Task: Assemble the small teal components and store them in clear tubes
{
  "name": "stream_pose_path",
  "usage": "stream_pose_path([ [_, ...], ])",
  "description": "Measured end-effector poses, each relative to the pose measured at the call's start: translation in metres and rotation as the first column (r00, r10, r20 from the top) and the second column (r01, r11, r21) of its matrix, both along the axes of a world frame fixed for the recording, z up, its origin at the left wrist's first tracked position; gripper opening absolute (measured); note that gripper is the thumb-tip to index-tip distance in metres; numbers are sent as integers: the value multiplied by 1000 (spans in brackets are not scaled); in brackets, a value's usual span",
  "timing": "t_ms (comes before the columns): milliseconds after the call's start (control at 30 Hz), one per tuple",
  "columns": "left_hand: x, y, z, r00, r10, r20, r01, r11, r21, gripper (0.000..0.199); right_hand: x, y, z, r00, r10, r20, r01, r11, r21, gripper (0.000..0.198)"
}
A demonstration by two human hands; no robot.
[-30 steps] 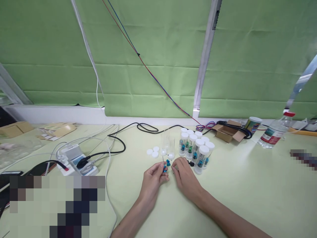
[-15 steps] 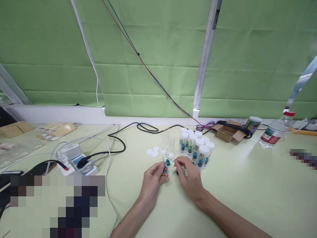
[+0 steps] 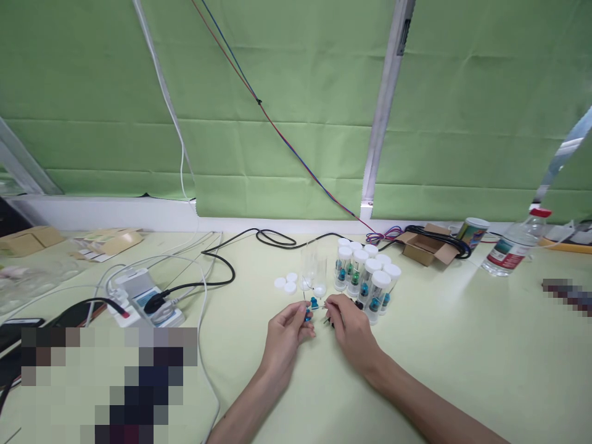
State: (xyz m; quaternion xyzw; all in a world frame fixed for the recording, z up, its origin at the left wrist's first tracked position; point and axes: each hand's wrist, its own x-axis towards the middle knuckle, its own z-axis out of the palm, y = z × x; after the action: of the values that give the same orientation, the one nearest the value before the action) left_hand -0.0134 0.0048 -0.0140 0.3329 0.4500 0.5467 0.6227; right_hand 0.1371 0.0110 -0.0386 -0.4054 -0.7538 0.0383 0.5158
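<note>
My left hand (image 3: 287, 330) is closed in a pinch on a small blue piece (image 3: 308, 316) with a thin wire rising from it. My right hand (image 3: 352, 324) is pinched too, its fingertips near the left hand's; the slim light thing in them is too small to name. Another blue piece (image 3: 314, 303) lies just beyond the fingertips. Small dark items (image 3: 356, 304) sit partly hidden behind my right hand. Clear open tubes (image 3: 320, 276) stand ahead of the hands. To their right are several white-capped tubes (image 3: 380, 290) with blue or green pieces inside.
White caps (image 3: 290, 287) lie left of the open tubes. Further right are an open cardboard box (image 3: 428, 250) with black cable, a can (image 3: 472, 231) and a water bottle (image 3: 515, 243). A power strip (image 3: 148, 299) with cables is at left. A white cable (image 3: 200, 333) runs towards the front edge.
My right hand has shifted slightly and turned, its fingertips now a little nearer the blue pieces. More of the dark items behind it shows. My left hand is nearly still.
</note>
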Motion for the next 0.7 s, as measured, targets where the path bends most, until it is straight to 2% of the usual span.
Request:
stream_pose_path([
  [300,0,0,-1,1000,-3,-27,3,1000,10,37,1,0,3,999,-38,33,38,999,6,17],
  [700,-1,2,-3,995,7,-100,-1,998,59,37,2,-2,3,997,3,77,-4,1000,14,20],
])
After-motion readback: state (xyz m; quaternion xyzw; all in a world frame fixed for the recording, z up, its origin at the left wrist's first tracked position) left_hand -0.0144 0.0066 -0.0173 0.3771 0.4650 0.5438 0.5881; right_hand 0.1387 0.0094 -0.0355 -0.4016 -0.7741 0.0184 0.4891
